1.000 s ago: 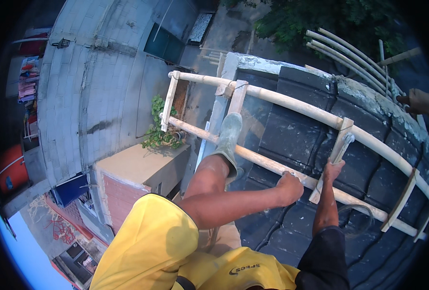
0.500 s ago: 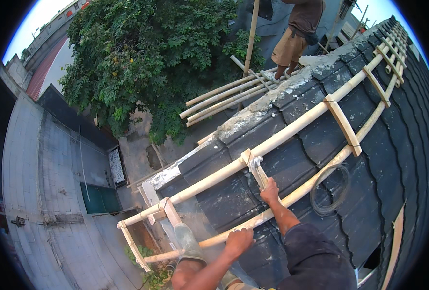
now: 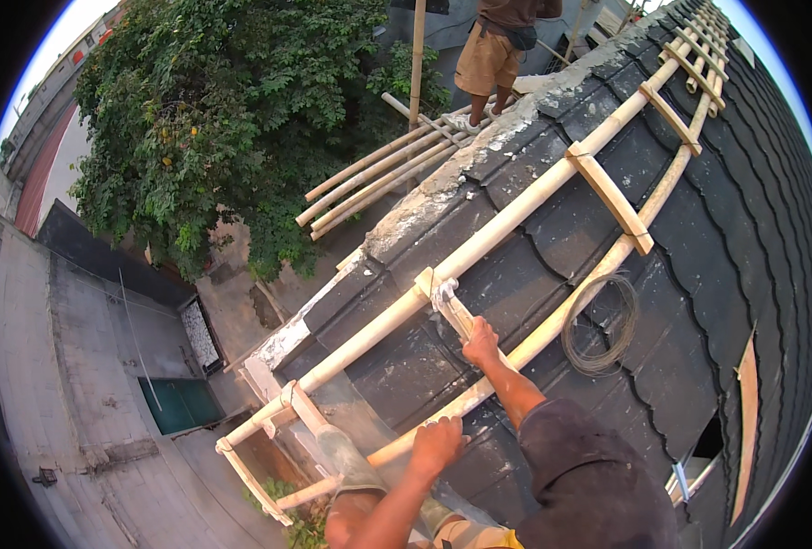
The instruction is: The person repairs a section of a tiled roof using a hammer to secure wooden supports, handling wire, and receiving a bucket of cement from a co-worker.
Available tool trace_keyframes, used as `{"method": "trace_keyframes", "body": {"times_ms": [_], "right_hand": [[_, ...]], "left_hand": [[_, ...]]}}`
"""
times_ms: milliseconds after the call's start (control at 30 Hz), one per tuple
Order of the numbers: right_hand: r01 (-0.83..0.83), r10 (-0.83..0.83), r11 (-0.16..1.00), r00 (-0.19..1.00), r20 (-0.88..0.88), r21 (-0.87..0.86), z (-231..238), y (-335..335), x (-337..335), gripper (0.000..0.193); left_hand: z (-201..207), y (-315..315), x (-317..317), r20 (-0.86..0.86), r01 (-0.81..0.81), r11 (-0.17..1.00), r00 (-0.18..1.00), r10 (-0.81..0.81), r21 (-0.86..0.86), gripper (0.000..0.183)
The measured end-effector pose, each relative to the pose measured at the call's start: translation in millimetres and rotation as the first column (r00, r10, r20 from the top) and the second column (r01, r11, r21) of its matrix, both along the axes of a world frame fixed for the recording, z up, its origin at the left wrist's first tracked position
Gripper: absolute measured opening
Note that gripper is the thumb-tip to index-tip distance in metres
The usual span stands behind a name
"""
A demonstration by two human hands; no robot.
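Observation:
A long bamboo ladder (image 3: pixel 534 197) lies flat on a dark tiled roof (image 3: pixel 699 302). My left hand (image 3: pixel 436 446) grips the ladder's lower rail. My right hand (image 3: pixel 480 342) is closed around a flat wooden rung (image 3: pixel 454 311) higher up. My foot in a grey boot (image 3: pixel 351 462) rests near the ladder's bottom rungs.
A coil of wire (image 3: pixel 600 323) lies on the tiles beside the lower rail. Another person in tan shorts (image 3: pixel 488 55) stands on loose bamboo poles (image 3: pixel 378 178) at the roof edge. A big tree (image 3: pixel 232 119) and a yard far below lie left.
The view has swung from looking down at my legs and the wall below to looking up along the ladder. Both hands stay on the ladder, the right one on a higher rung.

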State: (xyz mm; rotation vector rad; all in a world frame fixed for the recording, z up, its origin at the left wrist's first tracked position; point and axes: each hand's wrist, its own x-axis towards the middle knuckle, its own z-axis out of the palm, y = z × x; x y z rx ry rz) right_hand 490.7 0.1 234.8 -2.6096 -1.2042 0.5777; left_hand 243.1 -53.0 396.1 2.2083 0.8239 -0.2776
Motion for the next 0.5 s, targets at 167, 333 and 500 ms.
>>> {"method": "trace_keyframes", "body": {"times_ms": [167,333,500], "right_hand": [[0.006,-0.006,1.0,1.0,0.004,-0.019,0,-2,3,0.053],[-0.004,0.004,1.0,1.0,0.003,0.002,0,-1,1,0.053],[0.002,-0.002,1.0,1.0,-0.007,0.03,-1,-3,2,0.053]], "left_hand": [[9,5,8,-0.01,0.005,0.999,1.0,-0.006,-0.05,0.041],[8,2,9,-0.04,0.017,1.0,0.999,-0.018,-0.021,0.041],[11,3,11,-0.05,0.013,0.999,0.999,-0.015,-0.035,0.039]]}}
